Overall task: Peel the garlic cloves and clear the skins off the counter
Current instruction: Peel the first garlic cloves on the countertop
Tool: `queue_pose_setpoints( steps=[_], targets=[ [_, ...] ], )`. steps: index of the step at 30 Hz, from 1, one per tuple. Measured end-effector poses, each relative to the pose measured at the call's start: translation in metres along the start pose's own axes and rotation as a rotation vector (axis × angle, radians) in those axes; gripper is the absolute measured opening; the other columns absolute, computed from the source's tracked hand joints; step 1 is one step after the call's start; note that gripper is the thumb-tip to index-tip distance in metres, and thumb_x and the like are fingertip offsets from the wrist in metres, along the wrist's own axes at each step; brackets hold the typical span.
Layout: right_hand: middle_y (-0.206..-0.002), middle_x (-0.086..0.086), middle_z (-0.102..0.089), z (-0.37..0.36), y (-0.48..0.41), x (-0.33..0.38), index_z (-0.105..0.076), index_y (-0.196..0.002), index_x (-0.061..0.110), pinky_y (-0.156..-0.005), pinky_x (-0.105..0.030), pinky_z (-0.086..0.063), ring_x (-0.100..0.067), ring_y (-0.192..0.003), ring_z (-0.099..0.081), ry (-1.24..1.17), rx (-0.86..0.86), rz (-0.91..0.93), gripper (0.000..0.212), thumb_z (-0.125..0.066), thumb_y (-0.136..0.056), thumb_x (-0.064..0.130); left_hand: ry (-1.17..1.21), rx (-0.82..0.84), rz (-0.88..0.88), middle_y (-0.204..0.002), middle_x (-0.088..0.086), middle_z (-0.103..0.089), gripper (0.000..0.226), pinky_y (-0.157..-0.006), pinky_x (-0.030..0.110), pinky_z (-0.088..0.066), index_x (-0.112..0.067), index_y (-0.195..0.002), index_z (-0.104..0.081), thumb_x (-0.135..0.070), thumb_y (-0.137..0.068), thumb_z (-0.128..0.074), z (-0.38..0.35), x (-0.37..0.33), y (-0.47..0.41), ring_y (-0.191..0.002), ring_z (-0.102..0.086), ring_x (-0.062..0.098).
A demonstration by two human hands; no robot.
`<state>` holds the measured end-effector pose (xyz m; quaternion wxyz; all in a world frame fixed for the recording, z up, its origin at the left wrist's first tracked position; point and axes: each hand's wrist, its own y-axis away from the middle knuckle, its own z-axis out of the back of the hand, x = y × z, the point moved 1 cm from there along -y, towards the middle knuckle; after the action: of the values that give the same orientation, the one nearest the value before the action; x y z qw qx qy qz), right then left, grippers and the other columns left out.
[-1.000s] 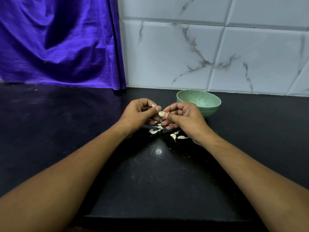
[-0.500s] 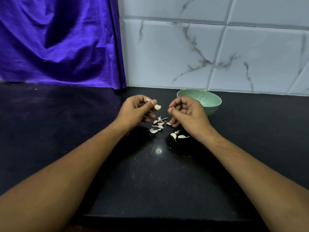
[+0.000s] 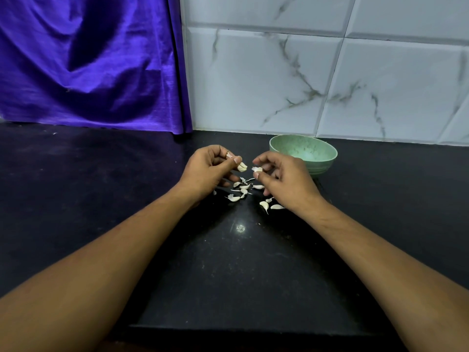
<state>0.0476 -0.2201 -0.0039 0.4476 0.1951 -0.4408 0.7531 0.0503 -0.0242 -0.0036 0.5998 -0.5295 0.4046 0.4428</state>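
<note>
The right hand (image 3: 284, 179) hides the near left side of the green bowl (image 3: 317, 158). The pale bits (image 3: 243, 190) on the counter (image 3: 228, 275) are too small to sort into cloves and skins, and some lie partly under the left hand (image 3: 210, 171). Its thumb half covers the garlic clove (image 3: 242, 167) it pinches. Whether the pale scrap (image 3: 257, 169) pinched in the right hand is skin or clove cannot be told. Both forearms run off the bottom edge.

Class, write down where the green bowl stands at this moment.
In the head view the green bowl stands right of centre at the back of the black counter, near the tiled wall, just behind the right hand.
</note>
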Motion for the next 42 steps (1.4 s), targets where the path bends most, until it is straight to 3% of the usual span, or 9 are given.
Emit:
queue_pose_setpoints(
  steps=[7, 10, 13, 16, 18, 24, 28, 31, 42],
  targets=[
    [-0.067, 0.003, -0.064, 0.000, -0.003, -0.007, -0.065, -0.085, 0.025, -0.053, -0.035, -0.053, -0.015, -0.052, -0.062, 0.088, -0.025, 0.031, 0.015, -0.080, -0.086, 0.024, -0.031, 0.002, -0.013, -0.095, 0.018, -0.077, 0.016, -0.059, 0.027, -0.055, -0.006, -0.095, -0.065, -0.019, -0.094, -0.074, 0.000, 0.001, -0.001, -0.066, -0.072, 0.017],
    [-0.074, 0.007, -0.065, -0.001, -0.004, -0.011, -0.071, -0.095, 0.026, -0.057, -0.032, -0.055, -0.009, -0.053, -0.062, 0.082, -0.048, 0.027, 0.011, -0.077, -0.088, 0.019, -0.043, 0.006, -0.012, -0.095, 0.023, -0.076, 0.015, -0.056, 0.026, -0.056, -0.006, -0.094, -0.065, -0.018, -0.094, -0.075, 0.001, 0.003, -0.002, -0.065, -0.072, 0.018],
    [-0.085, 0.014, -0.070, -0.001, -0.004, -0.013, -0.071, -0.118, 0.024, -0.060, -0.029, -0.056, -0.007, -0.051, -0.065, 0.080, -0.055, -0.007, 0.027, -0.070, -0.094, 0.013, -0.033, 0.020, -0.008, -0.096, 0.026, -0.075, 0.016, -0.055, 0.026, -0.057, -0.004, -0.095, -0.065, -0.016, -0.094, -0.075, 0.001, 0.005, -0.002, -0.065, -0.072, 0.020],
    [-0.093, 0.015, -0.072, 0.000, -0.004, -0.010, -0.071, -0.120, 0.027, -0.066, -0.033, -0.059, -0.008, -0.057, -0.067, 0.118, -0.089, 0.016, 0.027, -0.067, -0.094, 0.022, -0.035, 0.021, -0.013, -0.093, 0.022, -0.076, 0.014, -0.057, 0.028, -0.057, -0.005, -0.094, -0.065, -0.015, -0.094, -0.075, 0.000, 0.005, -0.003, -0.066, -0.072, 0.020],
    [-0.092, 0.009, -0.074, -0.001, -0.002, -0.004, -0.072, -0.119, 0.024, -0.057, -0.028, -0.055, -0.014, -0.056, -0.067, 0.048, -0.071, 0.014, 0.026, -0.071, -0.094, 0.028, -0.030, 0.028, -0.017, -0.083, 0.016, -0.075, 0.013, -0.057, 0.027, -0.058, -0.006, -0.093, -0.065, -0.014, -0.093, -0.075, -0.001, 0.004, -0.002, -0.065, -0.072, 0.019],
    [-0.082, -0.020, -0.069, -0.005, 0.002, 0.003, -0.074, -0.106, 0.013, -0.044, -0.021, -0.045, -0.019, -0.052, -0.066, -0.220, 0.118, -0.035, 0.015, -0.076, -0.092, 0.009, -0.037, 0.114, -0.058, -0.078, 0.014, -0.073, 0.010, -0.061, 0.029, -0.056, -0.006, -0.093, -0.066, -0.012, -0.093, -0.074, -0.005, 0.000, 0.002, -0.069, -0.071, 0.021],
    [-0.069, -0.007, -0.068, -0.002, -0.001, 0.002, -0.068, -0.095, 0.006, -0.040, -0.024, -0.045, -0.019, -0.049, -0.065, -0.298, 0.123, -0.085, 0.010, -0.076, -0.090, 0.005, -0.073, 0.116, -0.082, -0.079, 0.013, -0.075, 0.012, -0.065, 0.034, -0.057, -0.005, -0.094, -0.066, -0.013, -0.094, -0.074, -0.004, 0.001, 0.001, -0.071, -0.071, 0.024],
    [-0.076, -0.013, -0.073, 0.000, -0.002, 0.001, -0.071, -0.096, 0.006, -0.040, -0.025, -0.047, -0.021, -0.049, -0.066, -0.328, 0.117, -0.095, 0.006, -0.075, -0.091, 0.007, -0.081, 0.106, -0.091, -0.079, 0.012, -0.075, 0.012, -0.066, 0.037, -0.059, -0.007, -0.092, -0.066, -0.015, -0.094, -0.074, -0.002, 0.002, 0.000, -0.069, -0.072, 0.023],
    [-0.079, -0.008, -0.071, 0.004, -0.002, -0.006, -0.074, -0.106, 0.013, -0.043, -0.026, -0.048, -0.018, -0.051, -0.066, -0.135, 0.064, -0.058, 0.014, -0.062, -0.103, 0.021, -0.162, 0.207, -0.085, -0.081, 0.014, -0.077, 0.024, -0.048, 0.023, -0.046, -0.001, -0.091, -0.069, -0.023, -0.091, -0.077, -0.002, 0.000, 0.003, -0.050, -0.056, 0.015]
  ],
)
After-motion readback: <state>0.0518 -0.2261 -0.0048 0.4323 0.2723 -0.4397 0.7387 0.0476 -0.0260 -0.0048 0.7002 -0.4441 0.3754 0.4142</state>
